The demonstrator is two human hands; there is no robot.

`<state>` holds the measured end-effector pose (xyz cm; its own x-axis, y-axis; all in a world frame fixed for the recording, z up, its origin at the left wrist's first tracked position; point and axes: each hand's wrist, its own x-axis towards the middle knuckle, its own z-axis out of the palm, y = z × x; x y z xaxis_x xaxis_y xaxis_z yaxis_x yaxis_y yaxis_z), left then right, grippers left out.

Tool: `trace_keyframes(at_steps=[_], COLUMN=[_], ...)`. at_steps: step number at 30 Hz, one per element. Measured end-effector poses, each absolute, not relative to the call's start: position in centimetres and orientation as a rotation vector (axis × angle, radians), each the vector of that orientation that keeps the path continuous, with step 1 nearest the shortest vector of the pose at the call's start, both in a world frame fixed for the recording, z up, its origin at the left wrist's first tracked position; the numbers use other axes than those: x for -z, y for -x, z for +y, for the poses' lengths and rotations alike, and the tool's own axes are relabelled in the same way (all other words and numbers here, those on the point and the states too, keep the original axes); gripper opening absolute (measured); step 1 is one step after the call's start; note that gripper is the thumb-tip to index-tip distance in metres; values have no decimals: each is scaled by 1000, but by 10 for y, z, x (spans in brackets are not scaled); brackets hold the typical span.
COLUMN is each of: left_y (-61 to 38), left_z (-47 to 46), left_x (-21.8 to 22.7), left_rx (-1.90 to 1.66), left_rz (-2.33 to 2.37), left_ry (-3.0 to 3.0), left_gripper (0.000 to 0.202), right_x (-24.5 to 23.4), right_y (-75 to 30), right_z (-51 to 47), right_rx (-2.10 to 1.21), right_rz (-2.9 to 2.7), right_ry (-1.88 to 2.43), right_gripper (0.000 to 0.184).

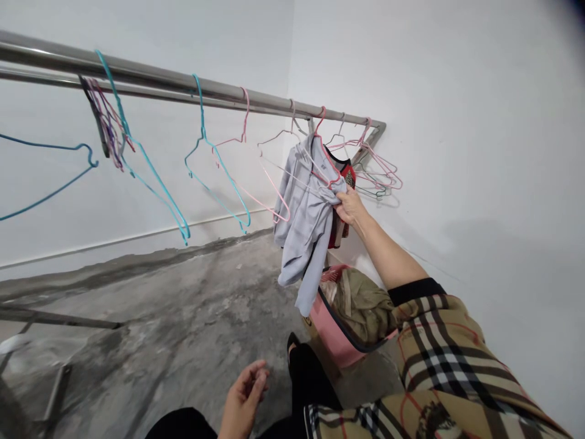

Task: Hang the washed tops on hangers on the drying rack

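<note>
My right hand [350, 206] reaches up and grips a pale grey garment [305, 221] that hangs from a pink wire hanger [325, 164] on the metal rail [183, 82]. The garment's sleeves dangle down toward a pink laundry basket [333, 336]. Behind the grey garment a red and black garment [347, 177] hangs on the same rail. My left hand [244, 397] is low at the bottom of the view, fingers loosely curled, holding nothing.
Several empty wire hangers in teal [214, 160], pink [382, 167] and blue [46, 171] hang along the rail. The basket holds olive-brown laundry [363, 305]. White walls meet in the corner behind; the floor is bare rough concrete [183, 329].
</note>
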<state>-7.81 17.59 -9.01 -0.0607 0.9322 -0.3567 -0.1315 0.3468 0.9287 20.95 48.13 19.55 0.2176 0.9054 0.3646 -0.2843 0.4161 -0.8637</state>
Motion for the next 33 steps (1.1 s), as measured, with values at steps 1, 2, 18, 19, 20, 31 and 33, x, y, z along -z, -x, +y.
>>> trace_keyframes(at_steps=[1,2,18,19,20,31,33], left_y=[78,78,80,79,78,74,76], left_z=[176,176,176,176,176,167,168], left_x=[90,90,99,98,97,106,109], left_rx=[-1046,-1035,-1005,-1018,-1028,-1150,-1116], left_rz=[1334,1332,1262,1270,1277,1399,1374], left_ry=[-817,-816,-839,-842,-843,-815,-825], left_gripper=[83,84,76,76,76,81,81], right_x=[-196,-195,-188,-200,-209,-160,-164], right_y=[-209,-208,-209,-209,-208,-201,-224], right_z=[481,481,492,499,506,464,443], right_rx=[-941,-952,-926,-868,-824,-1041,-1035], right_rz=[-1014,-1004,-939,-918,-905,-949,-933], right_ry=[770,795,976,937,908,1070,1084], right_gripper=[43,42,16,16,16,11,11])
